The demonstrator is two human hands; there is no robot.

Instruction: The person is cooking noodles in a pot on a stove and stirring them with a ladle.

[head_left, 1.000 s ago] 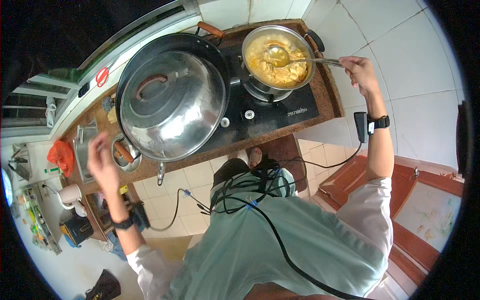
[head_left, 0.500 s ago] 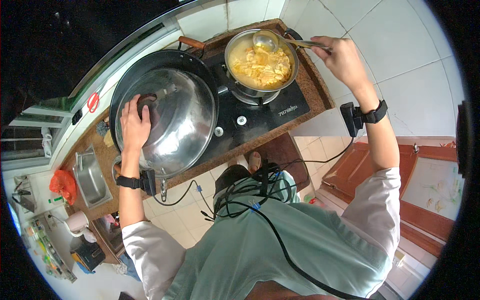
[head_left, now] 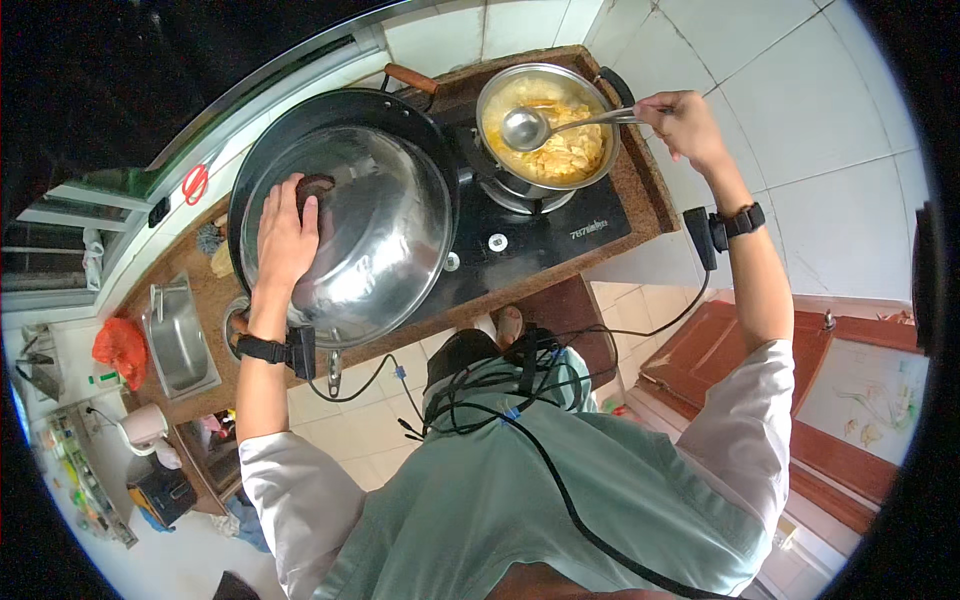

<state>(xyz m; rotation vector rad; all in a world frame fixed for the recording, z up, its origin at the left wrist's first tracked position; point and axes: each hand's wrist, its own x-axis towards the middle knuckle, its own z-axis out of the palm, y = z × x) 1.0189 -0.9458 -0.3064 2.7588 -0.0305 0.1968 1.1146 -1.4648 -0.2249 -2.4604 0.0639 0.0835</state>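
Observation:
My left hand (head_left: 287, 240) lies on a domed metal lid (head_left: 380, 240), its fingers stretched out and its thumb beside the dark lid knob (head_left: 316, 186). Beneath the lid is a large black wok (head_left: 262, 160). My right hand (head_left: 686, 128) grips the handle end of a metal ladle (head_left: 575, 124). The ladle's bowl is over the left part of a steel pot (head_left: 488, 150). Inside the pot, yellow, egg-like pieces (head_left: 570, 158) sit in a cloudy yellowish broth.
Both vessels stand on a black glass gas stove (head_left: 540, 235) in a brown stone counter (head_left: 470, 285). White tiled wall (head_left: 790, 130) rises at the right. A sink (head_left: 182, 335) and a red plastic bag (head_left: 122, 350) are at the left. Black cables (head_left: 500, 400) hang before my body.
The ladle has moved from the pot's far side toward its left middle, with my right hand shifting slightly. My left hand stays on the lid. The whole view has shifted a little.

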